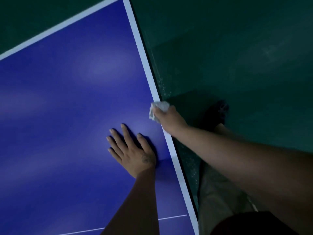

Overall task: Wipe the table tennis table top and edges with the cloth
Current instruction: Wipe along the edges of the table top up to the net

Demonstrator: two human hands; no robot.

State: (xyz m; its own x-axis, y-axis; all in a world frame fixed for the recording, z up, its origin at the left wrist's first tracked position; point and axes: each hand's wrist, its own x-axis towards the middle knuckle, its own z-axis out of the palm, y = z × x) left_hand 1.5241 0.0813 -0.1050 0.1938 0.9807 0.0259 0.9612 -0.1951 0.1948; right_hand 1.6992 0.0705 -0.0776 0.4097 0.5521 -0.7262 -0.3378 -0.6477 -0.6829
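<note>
Green floor [237, 48], shoe [216, 111] | right hand [169, 118] grips cloth [160, 106] | left hand [133, 150] on table [59, 99]

The surface [59, 99]: a table tennis top, deep blue and matt, with a broad white border [145, 55] along its far end and its right side, and a thin white line [172, 217] crossing it near me. Soft patches of reflected light lie across the blue. The cloth [160, 107]: small, pale grey-white, crumpled into a wad, gripped in my right hand [169, 117]. It sits on the right-side border at the very edge, partly over the blue and partly past the rim.
</note>
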